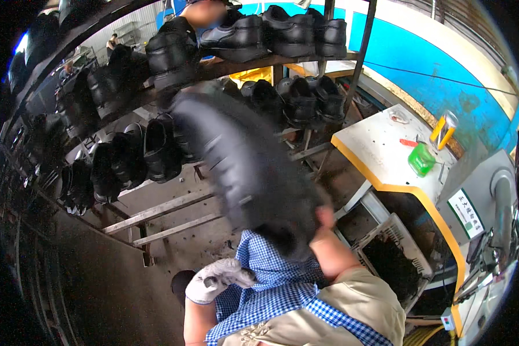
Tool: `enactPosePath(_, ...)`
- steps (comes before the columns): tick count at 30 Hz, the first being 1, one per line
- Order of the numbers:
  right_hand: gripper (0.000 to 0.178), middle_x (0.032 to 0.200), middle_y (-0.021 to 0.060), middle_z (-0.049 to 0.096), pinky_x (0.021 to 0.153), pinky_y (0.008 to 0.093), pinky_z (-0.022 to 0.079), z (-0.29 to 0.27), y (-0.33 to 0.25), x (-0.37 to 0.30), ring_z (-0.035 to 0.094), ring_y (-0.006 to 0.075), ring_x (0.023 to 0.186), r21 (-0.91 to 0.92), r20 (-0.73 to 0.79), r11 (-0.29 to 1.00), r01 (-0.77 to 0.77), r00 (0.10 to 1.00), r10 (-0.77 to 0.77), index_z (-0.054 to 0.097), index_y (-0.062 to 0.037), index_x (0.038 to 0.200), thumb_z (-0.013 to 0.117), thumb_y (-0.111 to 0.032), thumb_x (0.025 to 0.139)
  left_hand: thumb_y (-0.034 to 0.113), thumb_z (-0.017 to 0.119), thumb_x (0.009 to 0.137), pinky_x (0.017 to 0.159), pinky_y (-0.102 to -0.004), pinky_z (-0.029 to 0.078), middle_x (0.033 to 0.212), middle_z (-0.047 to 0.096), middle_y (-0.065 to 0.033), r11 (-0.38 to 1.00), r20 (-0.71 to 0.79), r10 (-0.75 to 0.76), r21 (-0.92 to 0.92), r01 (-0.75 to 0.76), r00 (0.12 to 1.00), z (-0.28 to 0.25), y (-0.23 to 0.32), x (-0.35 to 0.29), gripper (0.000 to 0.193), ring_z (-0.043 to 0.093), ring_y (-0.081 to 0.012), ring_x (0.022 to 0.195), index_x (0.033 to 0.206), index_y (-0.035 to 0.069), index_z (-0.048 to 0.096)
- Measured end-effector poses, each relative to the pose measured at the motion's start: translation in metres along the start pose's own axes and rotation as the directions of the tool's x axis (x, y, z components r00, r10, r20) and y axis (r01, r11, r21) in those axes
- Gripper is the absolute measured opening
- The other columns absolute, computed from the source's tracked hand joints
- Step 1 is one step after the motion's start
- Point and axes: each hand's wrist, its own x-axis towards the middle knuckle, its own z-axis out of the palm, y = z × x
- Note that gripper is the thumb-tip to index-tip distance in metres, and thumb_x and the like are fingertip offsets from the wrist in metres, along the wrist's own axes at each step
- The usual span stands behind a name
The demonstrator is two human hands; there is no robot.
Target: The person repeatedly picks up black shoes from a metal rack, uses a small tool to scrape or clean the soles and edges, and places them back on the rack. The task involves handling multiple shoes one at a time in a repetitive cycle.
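A large black shoe (242,167), blurred by motion, is raised close in front of me with its toe toward the rack. My bare right hand (324,222) grips it at its lower right end; most of the fingers are hidden behind the shoe. My left hand (220,279), in a pale glove with dark patches, hovers over my lap beside the blue-checked apron (265,259). Its fingers are loosely bent and stretch to the right, apart from the shoe, with nothing visible in them.
Metal racks (225,69) carry rows of black shoes (297,98) ahead and to the left. A white yellow-edged table (369,138) on the right holds a green container (422,160) and a yellow-marked bottle (443,130). Below sits a crate (418,262) of dark scraps, near a grey machine (473,202).
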Motion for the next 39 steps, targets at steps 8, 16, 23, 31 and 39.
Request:
enactPosePath(8, 0.070, 0.107, 0.0088, 0.059, 0.056, 0.0253, 0.051, -0.068, -0.148, 0.161, 0.060, 0.0143, 0.083, -0.349, -0.614, 0.674, 0.651, 0.385, -0.690, 0.036, -0.0048, 0.134, 0.075, 0.002, 0.076, 0.042, 0.069, 0.085, 0.084, -0.0404, 0.052, 0.105, 0.064, -0.0101, 0.969, -0.718, -0.021, -0.185, -0.162, 0.695, -0.018, -0.051, -0.047, 0.055, 0.062, -0.0290, 0.097, 0.124, 0.005, 0.056)
enactPosePath(16, 0.085, 0.101, 0.0072, 0.062, 0.050, 0.0247, 0.048, -0.116, -0.182, 0.306, 0.061, 0.0155, 0.071, -0.205, -0.530, 0.896, 0.394, 0.725, -0.440, 0.036, 0.0004, 0.134, 0.085, -0.023, 0.069, 0.034, 0.063, 0.091, 0.072, -0.0370, 0.049, 0.089, 0.057, -0.0044, 0.956, -0.873, -0.050, -0.182, -0.228, 0.485, -0.010, -0.058, -0.048, 0.038, 0.058, -0.0241, 0.085, 0.116, 0.006, 0.058)
enactPosePath(23, 0.071, 0.073, 0.0030, 0.062, 0.041, 0.0251, 0.033, -0.141, -0.176, 0.383, 0.051, 0.0104, 0.050, -0.432, -0.434, 0.899, 0.076, 0.856, -0.281, 0.045, -0.0054, 0.130, 0.076, -0.044, 0.079, 0.029, 0.061, 0.093, 0.075, -0.0375, 0.050, 0.095, 0.061, -0.0064, 0.950, -0.866, -0.003, -0.158, -0.268, 0.500, -0.014, -0.068, -0.057, 0.039, 0.060, -0.0262, 0.090, 0.122, 0.005, 0.056)
enactPosePath(31, 0.078, 0.115, 0.0161, 0.060, 0.051, 0.0246, 0.048, -0.061, -0.146, 0.321, 0.064, 0.0166, 0.086, -0.454, -0.356, 0.770, 0.448, 0.701, -0.618, 0.039, -0.0002, 0.141, 0.075, -0.039, 0.083, 0.024, 0.059, 0.093, 0.081, -0.0378, 0.052, 0.099, 0.062, -0.0084, 0.890, -0.878, -0.042, -0.250, -0.382, 0.476, -0.018, -0.079, -0.073, 0.034, 0.060, -0.0256, 0.091, 0.120, 0.005, 0.056)
enactPosePath(39, 0.084, 0.111, 0.0142, 0.061, 0.067, 0.0283, 0.055, -0.054, -0.157, 0.337, 0.065, 0.0200, 0.079, -0.297, -0.277, 0.838, 0.459, 0.798, -0.535, 0.033, 0.0029, 0.137, 0.083, -0.022, 0.075, 0.015, 0.055, 0.094, 0.078, -0.0335, 0.052, 0.097, 0.062, -0.0083, 0.910, -0.812, 0.041, -0.210, -0.357, 0.582, -0.013, -0.069, -0.071, 0.025, 0.060, -0.0221, 0.087, 0.116, 0.003, 0.056)
